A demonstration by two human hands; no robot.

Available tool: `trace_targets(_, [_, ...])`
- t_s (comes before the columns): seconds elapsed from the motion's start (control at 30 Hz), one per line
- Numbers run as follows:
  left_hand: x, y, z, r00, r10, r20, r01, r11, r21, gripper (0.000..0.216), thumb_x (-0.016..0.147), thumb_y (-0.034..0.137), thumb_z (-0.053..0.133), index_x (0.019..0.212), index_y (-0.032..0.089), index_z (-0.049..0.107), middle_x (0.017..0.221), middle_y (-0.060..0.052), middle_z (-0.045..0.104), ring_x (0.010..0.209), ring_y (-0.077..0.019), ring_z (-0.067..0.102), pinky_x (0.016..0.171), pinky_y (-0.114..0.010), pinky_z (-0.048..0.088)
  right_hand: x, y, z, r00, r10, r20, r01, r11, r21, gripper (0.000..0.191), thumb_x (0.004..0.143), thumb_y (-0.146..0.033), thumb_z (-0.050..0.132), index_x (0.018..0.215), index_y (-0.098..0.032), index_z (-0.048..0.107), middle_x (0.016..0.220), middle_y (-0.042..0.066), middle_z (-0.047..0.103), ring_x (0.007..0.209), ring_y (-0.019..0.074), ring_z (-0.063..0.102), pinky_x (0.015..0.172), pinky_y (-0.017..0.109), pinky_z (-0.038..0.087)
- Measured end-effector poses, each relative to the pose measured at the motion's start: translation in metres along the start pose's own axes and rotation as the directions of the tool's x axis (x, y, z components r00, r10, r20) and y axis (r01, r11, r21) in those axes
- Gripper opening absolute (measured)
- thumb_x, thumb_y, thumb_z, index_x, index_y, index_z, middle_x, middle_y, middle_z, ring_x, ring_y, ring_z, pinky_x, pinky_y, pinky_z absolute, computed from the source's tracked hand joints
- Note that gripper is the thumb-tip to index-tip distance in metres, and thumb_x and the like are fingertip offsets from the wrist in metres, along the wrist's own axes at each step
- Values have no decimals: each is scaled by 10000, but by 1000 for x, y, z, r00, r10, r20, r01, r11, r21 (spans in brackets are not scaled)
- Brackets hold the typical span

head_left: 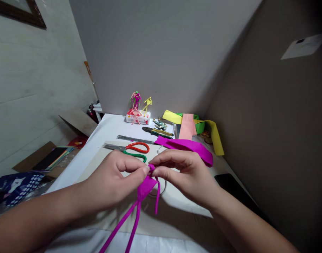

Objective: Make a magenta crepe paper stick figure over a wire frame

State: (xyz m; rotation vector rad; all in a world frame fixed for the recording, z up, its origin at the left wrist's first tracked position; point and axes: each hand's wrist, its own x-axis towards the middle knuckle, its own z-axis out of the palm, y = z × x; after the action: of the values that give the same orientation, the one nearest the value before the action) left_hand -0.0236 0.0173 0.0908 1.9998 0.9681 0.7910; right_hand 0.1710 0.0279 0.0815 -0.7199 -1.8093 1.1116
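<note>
The left hand (110,179) and the right hand (183,177) were both closed in a firm pinch, their fingertips (145,169) pressed in from either side on a small twisted knob of magenta crepe paper (151,168). This knob topped a folded magenta crepe-paper piece (146,188), held above the middle of the white-covered table (97,140), with two long, narrow magenta tails (118,228) trailing toward the person and a shorter one (157,200) hanging beside them.

The twist looked like the weak spot: thin crepe paper could tear there under too hard a squeeze, or unwind if either pinch slackened. A thin silver wire loop (164,188) lay just below the hands, where the dangling tails could snag on it if swung. A wide magenta crepe-paper strip (187,147) sat close to the right hand — a careless wrist movement could drag it askew. Just beyond the left hand lay long-bladed scissors with red and green plastic handles (136,151), which a stray knuckle might have knocked, and their steel blades could nick the paper.
</note>
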Motion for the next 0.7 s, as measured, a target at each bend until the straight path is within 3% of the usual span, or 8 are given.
trace_targets(0.1, [1,0,1,999,39,-13,-38,999,36,380,907,208,435,541,168,343,542,60,271,498,-64,267,461,-191,236,-2,-4,-8,998,48,37,-46,996,-71,142,829,-215,680,962,-178,715,889,44,730,797,157,685,700,262,559])
trace_targets(0.23, [-1,0,4,995,103,-14,-101,990,99,381,896,171,441,524,166,361,515,66,276,477,-62,270,460,-198,241,-5,-8,-11,999,-11,-30,4,979,-203,190,847,-201,648,1031,-195,696,995,58,718,842,166,684,694,271,565])
trace_targets(0.43, [-1,0,6,982,178,-61,-168,975,146,325,881,159,466,558,153,497,533,57,327,490,-71,309,471,-210,276,-4,-10,0,988,-157,1,152,953,-262,79,838,-142,643,885,-156,706,788,47,693,724,145,631,644,262,521])
trace_targets(0.57, [0,-1,3,990,132,-40,-127,986,112,352,881,183,470,529,162,470,518,56,303,483,-76,287,448,-217,259,-2,-5,6,995,-99,-24,92,973,-210,44,835,-147,637,834,-152,681,745,32,667,683,130,591,601,242,482])
trace_targets(0.7, [1,-4,-2,998,56,12,-56,998,33,374,885,219,468,524,173,381,523,53,288,494,-78,290,453,-215,247,-2,8,14,996,-16,-85,12,999,-47,37,815,-145,639,821,-150,676,745,27,671,676,130,606,620,251,506])
